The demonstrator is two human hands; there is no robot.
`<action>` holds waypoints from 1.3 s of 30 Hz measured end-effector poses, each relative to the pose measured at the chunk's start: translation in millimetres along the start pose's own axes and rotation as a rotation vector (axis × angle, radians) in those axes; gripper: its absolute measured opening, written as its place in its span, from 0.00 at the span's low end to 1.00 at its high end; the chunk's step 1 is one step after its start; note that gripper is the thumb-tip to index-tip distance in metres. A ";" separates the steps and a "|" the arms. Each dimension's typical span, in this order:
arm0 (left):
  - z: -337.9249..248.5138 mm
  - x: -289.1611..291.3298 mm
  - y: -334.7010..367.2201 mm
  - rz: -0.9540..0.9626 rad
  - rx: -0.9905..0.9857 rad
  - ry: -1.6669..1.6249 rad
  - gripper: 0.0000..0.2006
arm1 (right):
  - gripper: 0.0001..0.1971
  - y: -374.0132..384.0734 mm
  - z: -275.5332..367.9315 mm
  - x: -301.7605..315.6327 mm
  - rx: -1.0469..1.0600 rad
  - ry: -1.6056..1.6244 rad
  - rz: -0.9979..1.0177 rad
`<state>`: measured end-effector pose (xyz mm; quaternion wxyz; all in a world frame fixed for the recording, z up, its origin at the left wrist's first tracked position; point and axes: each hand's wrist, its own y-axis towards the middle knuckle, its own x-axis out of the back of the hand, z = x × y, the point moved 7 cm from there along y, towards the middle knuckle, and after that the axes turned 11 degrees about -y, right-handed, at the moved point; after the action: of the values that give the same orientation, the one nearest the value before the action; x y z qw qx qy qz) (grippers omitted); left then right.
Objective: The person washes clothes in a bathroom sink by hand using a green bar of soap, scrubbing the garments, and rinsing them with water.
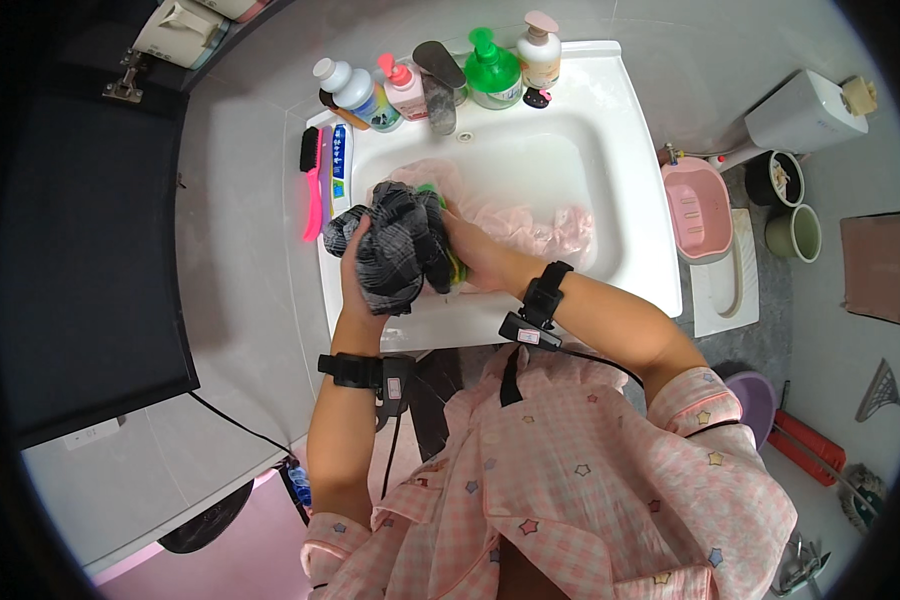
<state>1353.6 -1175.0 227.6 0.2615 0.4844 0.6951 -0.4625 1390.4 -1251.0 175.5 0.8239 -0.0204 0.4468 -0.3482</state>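
A bunched black-and-grey plaid cloth (395, 245) is held between my two hands above the left part of the white sink (540, 150). My left hand (358, 270) grips its left side, the thumb lying up along the fabric. My right hand (467, 250) presses on the right side, its fingers partly hidden behind the cloth. Between that hand and the cloth shows a strip of green and yellow (454, 265); I cannot tell what it belongs to. Beneath and right of my hands, a wet pale pink cloth (545, 232) lies crumpled in the basin.
Along the back rim stand a white bottle (348, 88), a pink pump bottle (404, 92), a dark grey faucet (440, 85), a green pump bottle (493, 75) and a cream pump bottle (539, 55). A pink-handled brush (312, 195) and toothpaste tube (340, 160) lie on the left rim.
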 end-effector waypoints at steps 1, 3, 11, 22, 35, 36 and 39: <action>4.1 1.5 0.0 -0.062 0.014 0.067 0.20 | 0.22 4.4 -2.1 0.4 0.006 0.001 -0.003; 12.7 5.8 -0.9 -0.123 0.045 0.165 0.20 | 0.23 17.4 -7.3 20.1 0.110 -0.173 -0.168; 27.9 18.5 1.9 -0.144 -0.085 -0.087 0.16 | 0.26 23.6 8.1 10.2 0.442 -0.996 -0.232; -6.8 36.8 11.8 -0.166 -0.370 0.068 0.15 | 0.27 -8.0 38.0 -24.4 0.317 -0.746 -0.069; -18.7 -4.5 -20.9 -0.546 -0.911 0.851 0.33 | 0.28 -12.8 43.1 -25.0 0.393 -0.876 -0.113; -7.3 -18.8 -20.2 -0.400 -0.775 0.665 0.32 | 0.28 -12.6 46.5 -20.6 0.398 -0.880 -0.119; -5.4 0.9 -28.1 -0.329 -0.662 0.287 0.29 | 0.29 -9.9 40.7 -18.9 0.207 -0.563 0.012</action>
<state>1328.0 -1172.7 240.2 0.2263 0.3158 0.9043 -0.1768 1408.7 -1258.6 217.0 0.9151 -0.0295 0.1629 -0.3678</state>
